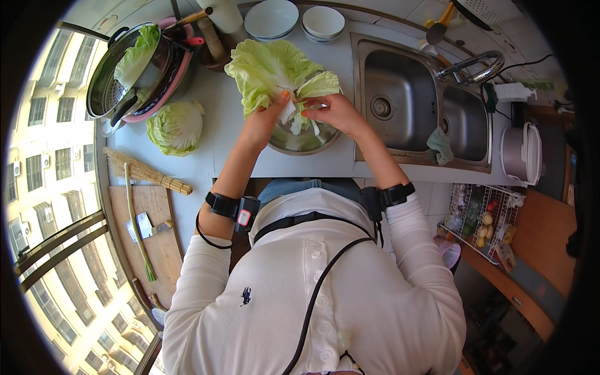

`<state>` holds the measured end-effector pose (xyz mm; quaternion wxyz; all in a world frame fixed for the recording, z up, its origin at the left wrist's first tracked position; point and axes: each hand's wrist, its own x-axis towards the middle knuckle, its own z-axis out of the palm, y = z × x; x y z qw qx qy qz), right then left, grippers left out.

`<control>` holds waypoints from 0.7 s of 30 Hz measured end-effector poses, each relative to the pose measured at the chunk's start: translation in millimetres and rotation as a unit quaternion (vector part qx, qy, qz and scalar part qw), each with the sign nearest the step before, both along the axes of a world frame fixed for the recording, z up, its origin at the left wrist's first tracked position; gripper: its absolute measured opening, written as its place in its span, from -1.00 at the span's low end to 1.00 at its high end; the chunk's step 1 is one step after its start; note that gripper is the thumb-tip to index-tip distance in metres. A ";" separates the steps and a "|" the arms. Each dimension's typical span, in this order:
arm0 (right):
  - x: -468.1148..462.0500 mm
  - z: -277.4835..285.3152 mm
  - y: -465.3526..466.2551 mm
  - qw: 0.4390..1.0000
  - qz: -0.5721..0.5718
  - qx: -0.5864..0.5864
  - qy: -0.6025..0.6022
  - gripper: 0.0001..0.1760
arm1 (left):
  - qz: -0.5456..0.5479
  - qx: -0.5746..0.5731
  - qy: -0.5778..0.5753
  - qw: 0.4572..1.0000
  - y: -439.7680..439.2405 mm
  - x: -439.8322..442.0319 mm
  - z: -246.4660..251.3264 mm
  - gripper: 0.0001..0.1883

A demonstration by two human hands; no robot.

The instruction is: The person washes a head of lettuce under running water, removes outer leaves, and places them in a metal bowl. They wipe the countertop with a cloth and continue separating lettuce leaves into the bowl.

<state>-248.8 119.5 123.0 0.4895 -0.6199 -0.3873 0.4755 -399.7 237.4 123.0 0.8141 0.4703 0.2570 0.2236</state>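
My left hand grips a large napa cabbage leaf near its white base, the thumb on top of the rib. A smaller torn piece of leaf is pinched between the fingers of my right hand. Both hands are above a round stainless steel bowl close to the counter's front edge. Torn leaf scraps show over the bowl, just under my fingers; whether they hang or rest there is unclear. The rest of the cabbage head sits on the counter to the left.
A double-basin steel sink with a cloth on its rim is at right. Stacked bowls stand behind. At left are a colander holding a leaf, a straw brush, and a cleaver on a wooden board.
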 end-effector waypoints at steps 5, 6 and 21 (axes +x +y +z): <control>-12.1 9.1 6.4 0.994 -0.077 0.028 0.078 -0.70 | -0.021 0.031 0.025 0.999 -4.2 3.0 7.3 -0.63; -10.2 11.1 6.5 0.996 -0.065 0.000 0.067 -0.72 | -0.026 0.027 0.029 0.999 -4.1 2.9 8.6 -0.63; -5.5 16.3 10.2 0.990 0.018 -0.059 -0.123 -0.87 | -0.068 0.086 0.035 0.993 -4.5 3.2 13.2 -0.64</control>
